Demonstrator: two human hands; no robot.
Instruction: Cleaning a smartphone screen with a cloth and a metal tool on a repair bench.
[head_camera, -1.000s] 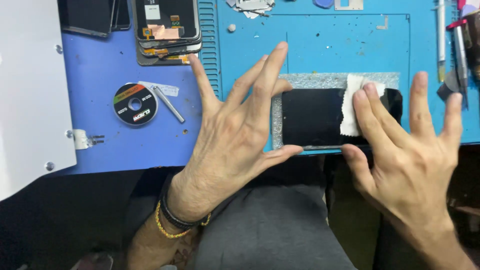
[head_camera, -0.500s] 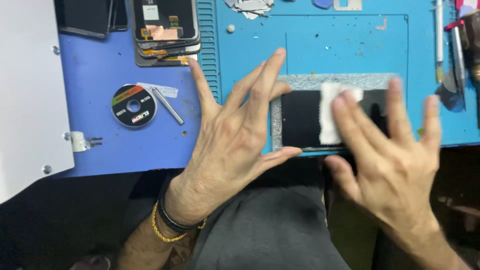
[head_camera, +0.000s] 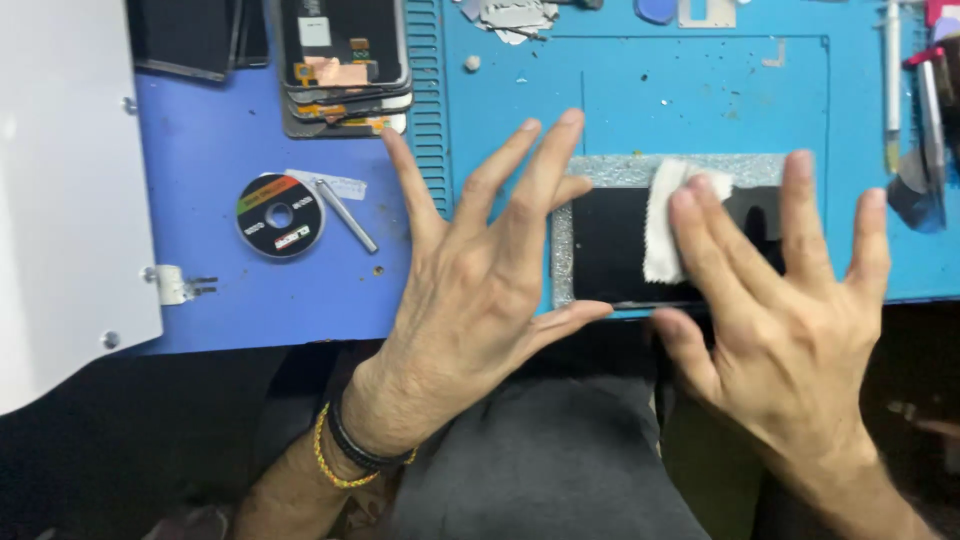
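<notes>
While the left hand (head_camera: 480, 290), fingers spread flat, steadies the dark phone screen (head_camera: 610, 250) at its left end, we see its long axis run left–right; the right hand (head_camera: 780, 300), unclenched, presses the white wipe (head_camera: 662, 225) upon it.

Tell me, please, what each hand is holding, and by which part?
Neither hand grips anything. The right hand presses a white wipe flat onto the black phone screen; the left hand steadies the screen's left end.

A phone repair workshop: a blue work mat (head_camera: 700, 90) covers the desk, with stacked opened phones (head_camera: 342, 60), a tape roll (head_camera: 280, 215) and hand tools (head_camera: 925, 100).
</notes>
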